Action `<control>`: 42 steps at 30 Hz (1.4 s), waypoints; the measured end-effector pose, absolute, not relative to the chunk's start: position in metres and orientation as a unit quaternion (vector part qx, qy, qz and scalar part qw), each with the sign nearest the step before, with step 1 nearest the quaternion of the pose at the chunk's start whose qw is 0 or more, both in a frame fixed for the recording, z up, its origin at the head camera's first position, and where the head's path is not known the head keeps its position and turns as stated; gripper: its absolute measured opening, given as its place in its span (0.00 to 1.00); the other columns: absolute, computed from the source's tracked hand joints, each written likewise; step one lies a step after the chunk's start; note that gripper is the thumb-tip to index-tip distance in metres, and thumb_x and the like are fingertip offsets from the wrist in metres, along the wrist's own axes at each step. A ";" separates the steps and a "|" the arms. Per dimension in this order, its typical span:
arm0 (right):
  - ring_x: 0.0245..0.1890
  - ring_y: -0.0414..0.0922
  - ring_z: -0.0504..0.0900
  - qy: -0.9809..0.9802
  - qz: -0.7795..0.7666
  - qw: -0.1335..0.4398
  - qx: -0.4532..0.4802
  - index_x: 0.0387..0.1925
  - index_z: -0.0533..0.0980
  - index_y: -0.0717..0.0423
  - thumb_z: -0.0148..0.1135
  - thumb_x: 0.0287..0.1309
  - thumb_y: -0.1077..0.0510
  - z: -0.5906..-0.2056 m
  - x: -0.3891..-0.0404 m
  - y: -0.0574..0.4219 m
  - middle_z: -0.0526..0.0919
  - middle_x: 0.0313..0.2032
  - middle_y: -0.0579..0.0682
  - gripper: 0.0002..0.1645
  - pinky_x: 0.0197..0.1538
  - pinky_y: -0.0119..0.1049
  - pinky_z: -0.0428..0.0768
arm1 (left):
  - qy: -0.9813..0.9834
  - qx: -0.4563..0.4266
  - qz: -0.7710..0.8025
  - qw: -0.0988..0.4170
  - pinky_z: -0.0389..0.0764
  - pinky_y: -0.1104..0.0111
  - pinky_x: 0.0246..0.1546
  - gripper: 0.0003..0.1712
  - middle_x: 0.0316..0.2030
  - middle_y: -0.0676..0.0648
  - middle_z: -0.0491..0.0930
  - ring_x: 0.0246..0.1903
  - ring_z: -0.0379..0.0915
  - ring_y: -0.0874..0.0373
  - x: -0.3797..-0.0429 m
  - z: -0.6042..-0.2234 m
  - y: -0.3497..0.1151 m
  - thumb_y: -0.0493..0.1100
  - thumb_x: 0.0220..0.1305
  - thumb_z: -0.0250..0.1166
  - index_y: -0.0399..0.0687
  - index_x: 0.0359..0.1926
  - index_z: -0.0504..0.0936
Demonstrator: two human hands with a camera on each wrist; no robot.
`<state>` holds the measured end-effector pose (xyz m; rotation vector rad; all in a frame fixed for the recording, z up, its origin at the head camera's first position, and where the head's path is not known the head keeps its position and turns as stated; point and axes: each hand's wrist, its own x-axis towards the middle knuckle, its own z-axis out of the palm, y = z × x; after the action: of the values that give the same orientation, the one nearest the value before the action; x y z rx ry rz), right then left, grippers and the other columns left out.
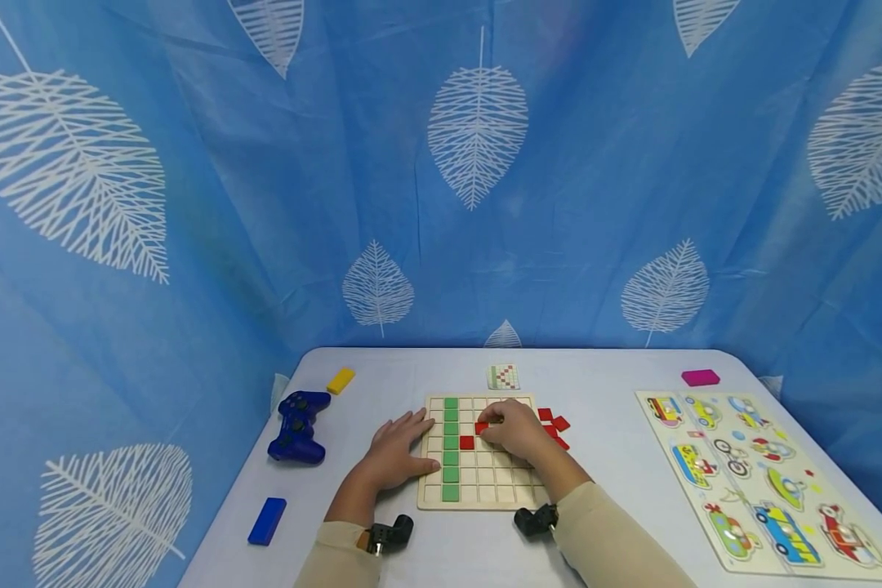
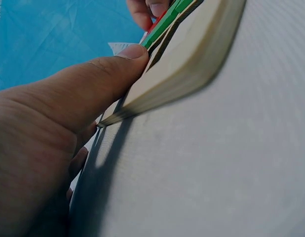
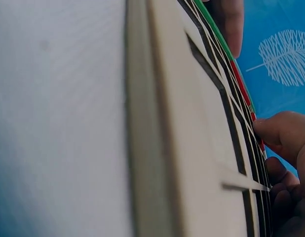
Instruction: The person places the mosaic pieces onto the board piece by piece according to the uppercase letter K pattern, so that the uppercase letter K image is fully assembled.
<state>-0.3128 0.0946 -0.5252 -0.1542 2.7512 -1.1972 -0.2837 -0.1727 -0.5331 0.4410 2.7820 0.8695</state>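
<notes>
A wooden grid board (image 1: 487, 493) lies on the table, a column of green tiles (image 1: 451, 492) running down its left part. One red tile (image 1: 467, 443) is set just right of that column. Spread over the board's left edge, my left hand (image 1: 395, 456) rests with straight fingers; the left wrist view shows its thumb (image 2: 105, 76) on the rim. My right hand (image 1: 518, 429) is over the middle of the grid and pinches another red tile (image 1: 480, 427) at its fingertips, up and right of the first. The right wrist view shows these fingers (image 3: 283, 131) low at the grid.
Several loose red tiles (image 1: 560, 423) lie at the board's right edge. Behind it is a small pattern card (image 1: 503, 376). A blue game controller (image 1: 298, 428), yellow block (image 1: 340, 380) and blue block (image 1: 268, 521) are left; a vehicle puzzle (image 1: 768, 482) and magenta block (image 1: 701, 377) right.
</notes>
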 end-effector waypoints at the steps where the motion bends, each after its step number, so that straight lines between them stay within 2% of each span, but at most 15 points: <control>1: 0.49 0.47 0.76 0.914 -0.398 0.068 -0.051 0.41 0.86 0.41 0.77 0.56 0.55 -0.525 -0.313 0.095 0.80 0.47 0.45 0.11 0.56 0.47 0.82 | 0.940 0.149 0.293 0.097 0.40 0.43 0.82 0.50 0.83 0.53 0.54 0.83 0.43 0.47 -0.284 -0.533 -0.173 0.64 0.59 0.75 0.60 0.79 0.68; 8: 0.49 0.47 0.77 0.899 -0.429 0.079 -0.044 0.44 0.87 0.39 0.76 0.59 0.53 -0.525 -0.312 0.098 0.81 0.47 0.45 0.11 0.54 0.44 0.82 | 0.940 0.146 0.292 0.098 0.40 0.42 0.82 0.50 0.83 0.53 0.54 0.83 0.43 0.46 -0.283 -0.532 -0.173 0.64 0.59 0.76 0.59 0.79 0.68; 14: 0.41 0.46 0.77 0.864 -0.497 0.071 -0.046 0.52 0.85 0.50 0.71 0.66 0.55 -0.515 -0.312 0.115 0.82 0.42 0.48 0.14 0.42 0.38 0.79 | 0.939 0.147 0.297 0.095 0.40 0.42 0.82 0.50 0.83 0.53 0.54 0.83 0.43 0.47 -0.284 -0.533 -0.173 0.64 0.59 0.76 0.60 0.79 0.68; 19: 0.41 0.47 0.77 0.869 -0.493 0.047 -0.003 0.55 0.82 0.53 0.69 0.68 0.54 -0.504 -0.307 0.141 0.82 0.44 0.50 0.16 0.39 0.38 0.78 | 0.938 0.153 0.297 0.093 0.40 0.42 0.82 0.50 0.83 0.53 0.55 0.83 0.43 0.46 -0.285 -0.533 -0.173 0.64 0.59 0.76 0.59 0.79 0.68; 26: 0.48 0.51 0.77 0.887 -0.454 0.031 0.081 0.58 0.80 0.54 0.66 0.69 0.51 -0.499 -0.302 0.178 0.79 0.52 0.56 0.21 0.42 0.36 0.79 | 0.939 0.151 0.293 0.095 0.41 0.42 0.82 0.50 0.83 0.53 0.55 0.83 0.43 0.46 -0.286 -0.534 -0.174 0.64 0.59 0.76 0.59 0.79 0.68; 35: 0.48 0.53 0.74 0.881 -0.457 0.044 0.112 0.60 0.79 0.57 0.67 0.67 0.52 -0.510 -0.291 0.209 0.78 0.49 0.57 0.23 0.43 0.36 0.78 | 0.939 0.150 0.293 0.097 0.40 0.42 0.82 0.50 0.83 0.53 0.54 0.83 0.43 0.46 -0.288 -0.536 -0.174 0.65 0.59 0.75 0.59 0.79 0.68; 42: 0.52 0.54 0.74 0.879 -0.460 0.059 0.107 0.63 0.78 0.55 0.72 0.62 0.56 -0.519 -0.290 0.216 0.78 0.51 0.56 0.27 0.49 0.41 0.78 | 0.940 0.151 0.290 0.097 0.41 0.42 0.82 0.50 0.83 0.53 0.54 0.83 0.43 0.47 -0.289 -0.538 -0.175 0.65 0.59 0.75 0.60 0.79 0.67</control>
<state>-0.2905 0.2162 -0.5187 0.3234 2.6634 -1.3944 -0.2886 -0.1746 -0.5378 0.4462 2.7844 0.8575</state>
